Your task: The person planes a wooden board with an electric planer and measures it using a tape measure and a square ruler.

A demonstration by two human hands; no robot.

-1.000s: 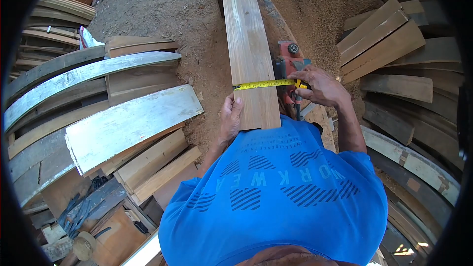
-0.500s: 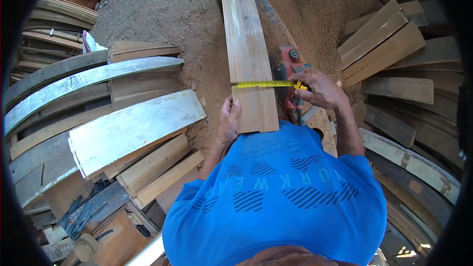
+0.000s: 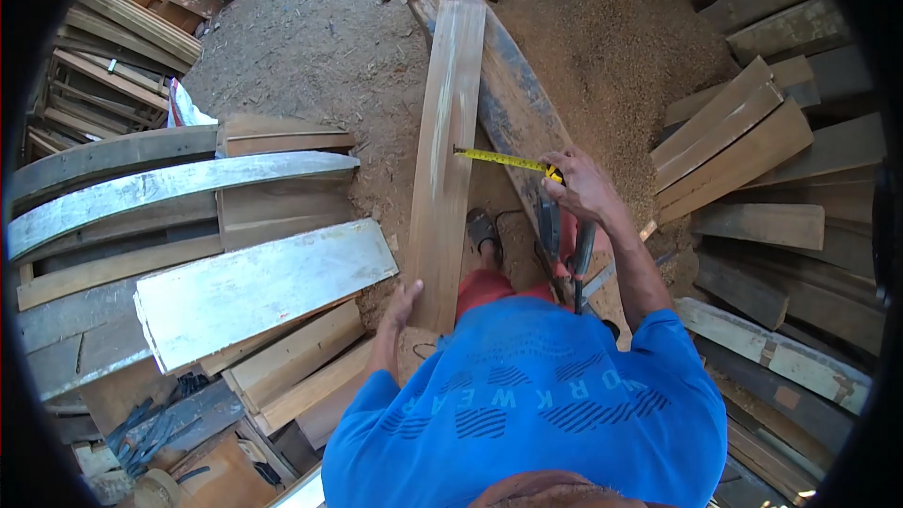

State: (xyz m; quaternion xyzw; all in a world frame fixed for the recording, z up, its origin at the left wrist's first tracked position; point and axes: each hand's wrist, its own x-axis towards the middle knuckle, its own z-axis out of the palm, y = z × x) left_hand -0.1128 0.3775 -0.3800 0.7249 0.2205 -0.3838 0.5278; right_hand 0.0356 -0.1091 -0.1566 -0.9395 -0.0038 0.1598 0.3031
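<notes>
A long wooden plank [image 3: 442, 160] lies lengthwise in front of me, its far end over a dark workbench board [image 3: 517, 94]. My left hand [image 3: 403, 306] is at the plank's near left edge, with the fingers wrapped against it. In my right hand [image 3: 581, 186] is a yellow tape measure [image 3: 503, 159]. Its blade stretches out leftward, and the tip is over the plank's right part. Below my right hand sits a red power tool [image 3: 567, 245], partly hidden by the hand and forearm.
Curved and flat boards are stacked at the left, with a white-painted board [image 3: 268, 292] on top. More planks [image 3: 734, 146] fan out at the right. Sawdust [image 3: 611, 38] covers the ground beyond the bench. My sandalled foot [image 3: 483, 233] shows beside the plank.
The plank has shifted left and toward me, so its far end shows. My left hand has moved down and left with it. The tape no longer spans the plank's full width.
</notes>
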